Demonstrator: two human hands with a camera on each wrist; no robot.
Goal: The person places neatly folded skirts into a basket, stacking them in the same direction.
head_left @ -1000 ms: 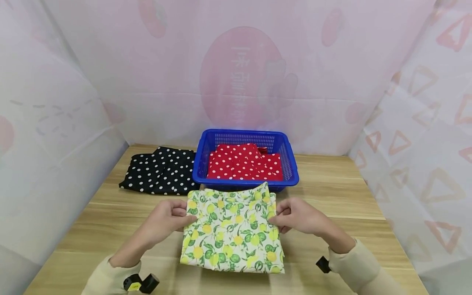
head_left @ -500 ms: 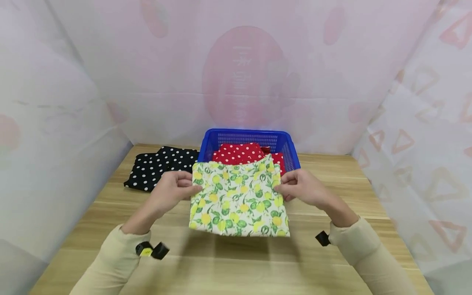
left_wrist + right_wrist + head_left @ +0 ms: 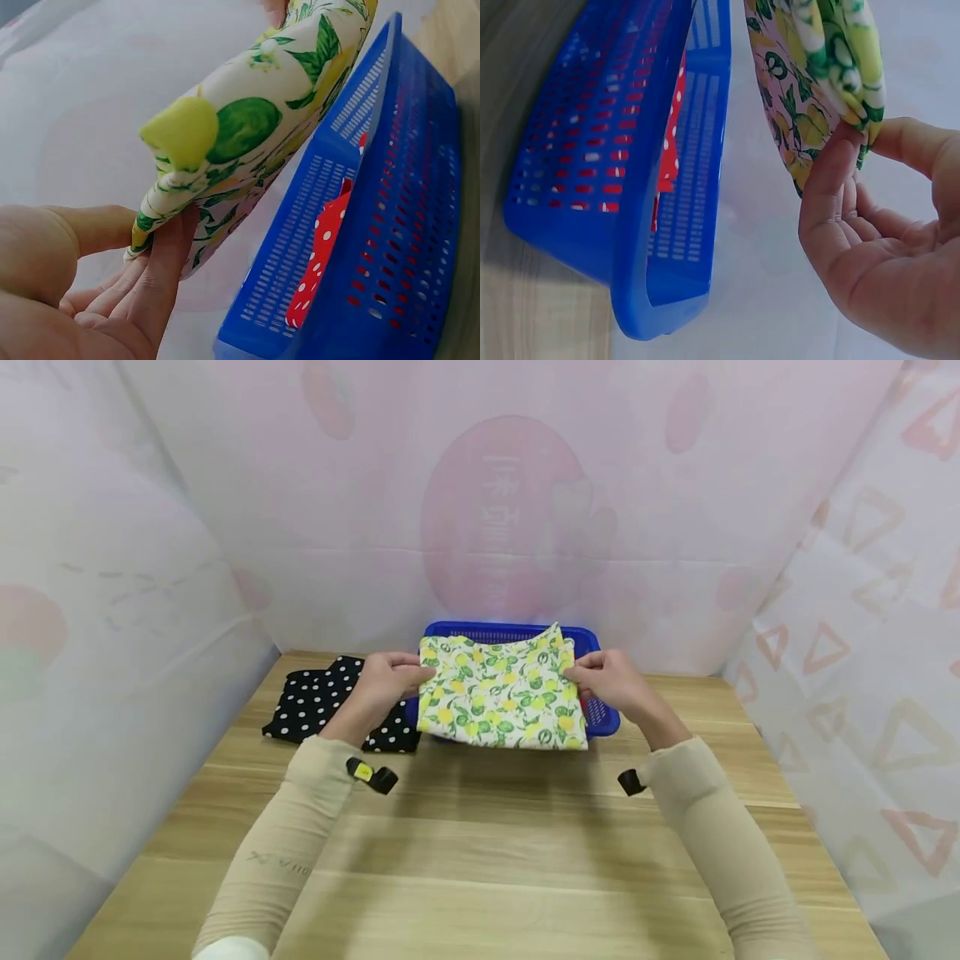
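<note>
A folded lemon-print cloth (image 3: 502, 693), white with yellow fruit and green leaves, is held up between both hands. My left hand (image 3: 386, 681) pinches its left edge between thumb and fingers, and my right hand (image 3: 611, 678) pinches the right edge the same way. Behind and below the cloth stands a blue plastic basket (image 3: 603, 717) with slotted walls, mostly covered by it in the head view. Both wrist views show the cloth above the basket's rim. Inside the basket lies a red cloth with white dots (image 3: 319, 255), nearly hidden from the head camera.
Left of the basket, a folded black cloth with white dots (image 3: 307, 706) lies on the wooden table (image 3: 480, 860), partly behind my left hand. A pale printed curtain (image 3: 337, 527) closes off the back, with similar sheets along both sides.
Both hands have carried the lemon-print cloth forward and up, away from the table's front, so it now overlaps the blue basket and hides the red cloth. The grip looks the same.
</note>
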